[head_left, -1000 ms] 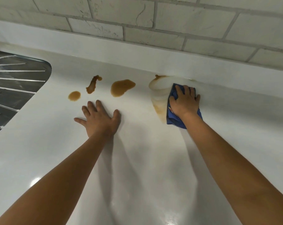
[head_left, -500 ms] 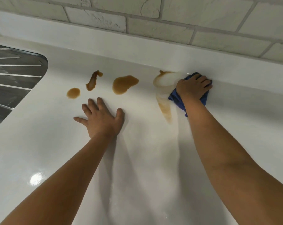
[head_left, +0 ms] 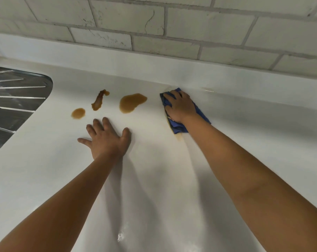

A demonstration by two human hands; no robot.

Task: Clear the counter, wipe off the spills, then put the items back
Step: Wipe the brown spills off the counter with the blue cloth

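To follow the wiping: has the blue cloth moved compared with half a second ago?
Yes. The blue cloth under the right hand slid left, toward the large brown spill.

I was in a kitchen: a glossy white counter [head_left: 154, 179] ran under a wall of pale brick-laid tiles [head_left: 172, 24], and a ribbed steel sink drainer [head_left: 14, 106] sat set into it at my left.

soft light, arm shadows, edge distortion
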